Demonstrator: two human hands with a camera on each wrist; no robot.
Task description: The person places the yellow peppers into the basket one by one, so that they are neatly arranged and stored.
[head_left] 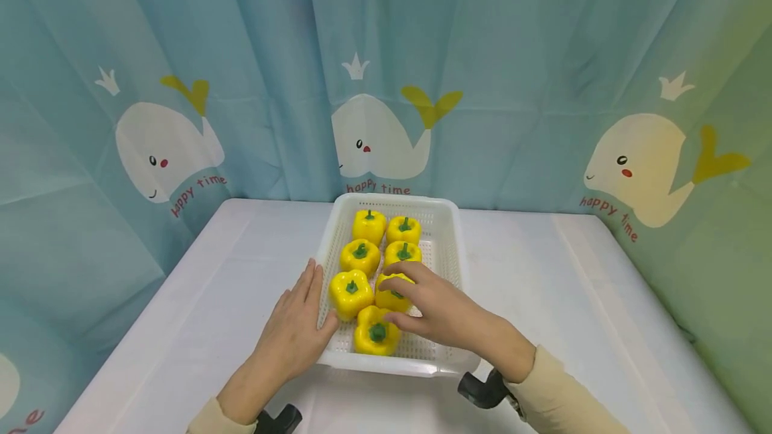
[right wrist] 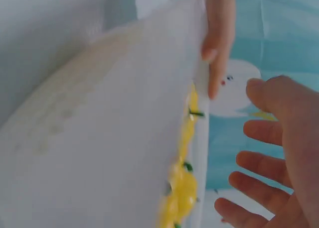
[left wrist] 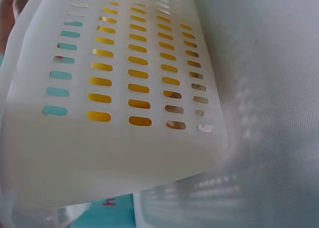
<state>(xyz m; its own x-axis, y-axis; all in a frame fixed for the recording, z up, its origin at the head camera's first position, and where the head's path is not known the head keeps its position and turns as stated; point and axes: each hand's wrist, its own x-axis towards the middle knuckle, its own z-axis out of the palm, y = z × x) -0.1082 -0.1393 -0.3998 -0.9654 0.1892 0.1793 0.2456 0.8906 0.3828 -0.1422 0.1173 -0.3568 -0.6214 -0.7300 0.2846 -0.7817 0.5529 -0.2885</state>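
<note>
Several yellow bell peppers with green stems stand in a white perforated plastic basket (head_left: 451, 246). My left hand (head_left: 295, 320) lies with straight fingers along the basket's left rim, its thumb over the edge. Over the right-hand peppers hovers my right hand (head_left: 443, 303), fingers spread and slightly bent, partly covering a bell pepper (head_left: 392, 299). The nearest bell pepper (head_left: 376, 331) sits just below its thumb. In the right wrist view that right hand (right wrist: 279, 153) holds nothing. Through the slots of the basket wall (left wrist: 114, 148), yellow shows in the left wrist view.
The basket stands on a white-covered table (head_left: 543, 273), near its back edge. Behind and on both sides hangs a blue-green curtain (head_left: 512, 39) printed with whales. Black camera mounts (head_left: 482, 390) are worn at both wrists. The basket's walls rise around the peppers.
</note>
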